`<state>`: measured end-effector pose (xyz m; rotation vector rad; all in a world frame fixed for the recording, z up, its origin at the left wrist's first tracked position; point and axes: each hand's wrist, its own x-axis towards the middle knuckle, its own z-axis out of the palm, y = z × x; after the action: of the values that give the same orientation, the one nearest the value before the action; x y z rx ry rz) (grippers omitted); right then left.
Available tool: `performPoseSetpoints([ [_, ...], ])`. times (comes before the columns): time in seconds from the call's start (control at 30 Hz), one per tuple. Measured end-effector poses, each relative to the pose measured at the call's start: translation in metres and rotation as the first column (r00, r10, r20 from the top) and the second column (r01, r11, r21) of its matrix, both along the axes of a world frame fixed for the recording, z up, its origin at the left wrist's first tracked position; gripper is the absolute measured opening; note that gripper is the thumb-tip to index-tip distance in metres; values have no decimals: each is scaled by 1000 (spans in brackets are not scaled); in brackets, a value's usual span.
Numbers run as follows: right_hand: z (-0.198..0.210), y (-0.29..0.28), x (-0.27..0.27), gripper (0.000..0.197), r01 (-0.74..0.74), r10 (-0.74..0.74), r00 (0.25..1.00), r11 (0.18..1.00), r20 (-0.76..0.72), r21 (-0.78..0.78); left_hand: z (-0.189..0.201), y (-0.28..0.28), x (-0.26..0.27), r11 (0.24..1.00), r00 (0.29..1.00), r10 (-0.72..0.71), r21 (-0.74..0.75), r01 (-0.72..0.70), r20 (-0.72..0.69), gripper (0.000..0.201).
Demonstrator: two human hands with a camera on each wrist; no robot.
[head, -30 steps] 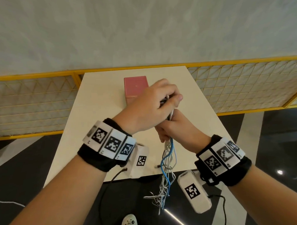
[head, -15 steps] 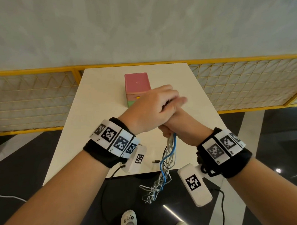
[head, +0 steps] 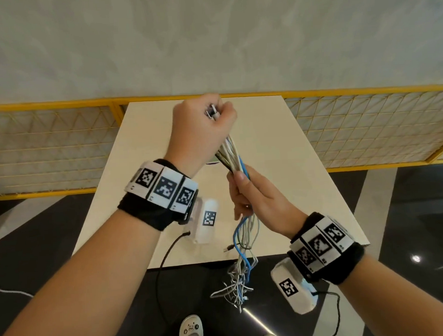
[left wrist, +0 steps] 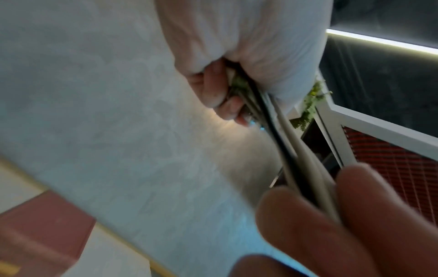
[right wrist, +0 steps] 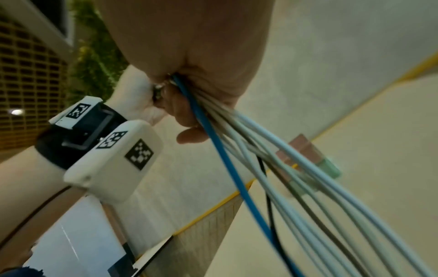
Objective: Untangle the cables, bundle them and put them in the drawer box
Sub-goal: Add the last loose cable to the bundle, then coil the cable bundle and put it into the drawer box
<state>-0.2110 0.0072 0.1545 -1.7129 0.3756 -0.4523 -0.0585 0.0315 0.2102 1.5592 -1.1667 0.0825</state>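
Note:
A bundle of white, grey, black and blue cables point(head: 230, 154) stretches taut between my two hands above the cream table point(head: 277, 140). My left hand point(head: 220, 117) is raised and grips the plug ends in a fist. Lower down, my right hand point(head: 241, 184) grips the bundle's middle. The loose ends point(head: 239, 271) hang tangled past the table's front edge. In the right wrist view the cables point(right wrist: 284, 178) fan out of my left fist point(right wrist: 189, 56), with the pink and green drawer box point(right wrist: 305, 150) behind them. The head view hides the box behind my left hand.
A yellow railing with mesh panels point(head: 366, 126) runs behind and beside the table. Dark glossy floor point(head: 407, 210) lies around it. My shoes point(head: 190, 329) show below the front edge. A black lead point(head: 166, 256) dangles from the left wrist camera.
My hands were pressed together on the bundle. The left hand has risen up and away from the right, drawing the cables straight between them, and now covers the box.

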Motion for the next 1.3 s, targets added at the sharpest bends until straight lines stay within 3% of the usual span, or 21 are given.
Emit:
performPoseSetpoints([
  [0.07, 1, -5, 0, 29, 33, -31, 999, 997, -32, 65, 1, 0, 8, 995, 991, -38, 86, 49, -127, 32],
  [0.1, 3, -7, 2, 29, 69, -64, 996, 995, -61, 77, 0, 1, 12, 993, 994, -20, 114, 33, -111, 30],
  [0.17, 7, -14, 7, 30, 121, -112, 986, 990, -123, 67, -4, 5, 15, 988, 977, 114, 82, -130, 180, 33],
  [0.2, 9, -17, 10, 31, 132, -120, 981, 989, -154, 70, -6, 8, 13, 985, 920, 159, 6, -173, 358, 36],
  [0.27, 13, -21, 14, 33, 135, -116, 973, 987, -201, 83, -11, 13, -2, 989, 775, 138, -132, -71, 617, 30],
  [0.33, 18, -24, 15, 36, 109, -92, 969, 992, -228, 65, -21, 12, -16, 986, 705, -17, -107, 131, 709, 22],
  [0.37, 21, -25, 15, 36, 77, -61, 969, 996, -239, 55, -27, 11, -19, 973, 727, -160, -18, 231, 667, 25],
  [0.43, 26, -26, 13, 36, -2, 23, 966, 997, -257, 82, -39, 9, -15, 920, 807, -391, 181, 347, 442, 47],
  [0.5, 27, -29, 9, 35, -63, 91, 959, 992, -269, 112, -49, 8, -8, 889, 857, -418, 329, 318, 301, 72],
  [0.6, 21, -29, 6, 38, -88, 119, 959, 988, -257, 127, -54, 3, -2, 884, 881, -339, 433, 179, 329, 79],
  [0.7, 8, -26, 2, 36, -49, 70, 983, 991, -172, 127, -49, -5, 0, 917, 929, -221, 387, 94, 297, 37],
  [0.77, -3, -25, -3, 38, -58, 73, 987, 993, -145, 107, -47, -9, 2, 951, 972, -128, 303, 63, 197, 22],
  [0.93, -21, -25, -16, 39, -128, 131, 972, 991, -196, 31, -38, -9, 14, 997, 993, 26, 75, -17, -115, 22],
  [1.03, -29, -25, -16, 35, -123, 125, 959, 992, -253, 23, -42, -7, 21, 993, 970, 99, 77, -84, -220, 19],
  [1.1, -33, -28, -13, 32, -56, 53, 957, 998, -285, 0, -48, -4, 28, 981, 982, 117, 172, -90, -150, 16],
  [1.17, -37, -34, -10, 29, 10, -52, 949, 991, -310, -134, -54, 0, 37, 902, 979, 127, 392, -180, 156, 23],
  [1.2, -38, -36, -8, 28, 15, -90, 943, 973, -322, -229, -55, 4, 35, 862, 935, 102, 439, -253, 339, 26],
  [1.23, -38, -38, -4, 28, -4, -105, 938, 950, -331, -311, -55, 7, 29, 869, 891, 48, 421, -260, 452, 28],
  [1.3, -32, -36, 6, 26, -53, -89, 937, 920, -339, -389, -55, 13, 6, 899, 887, -130, 430, -84, 443, 36],
])
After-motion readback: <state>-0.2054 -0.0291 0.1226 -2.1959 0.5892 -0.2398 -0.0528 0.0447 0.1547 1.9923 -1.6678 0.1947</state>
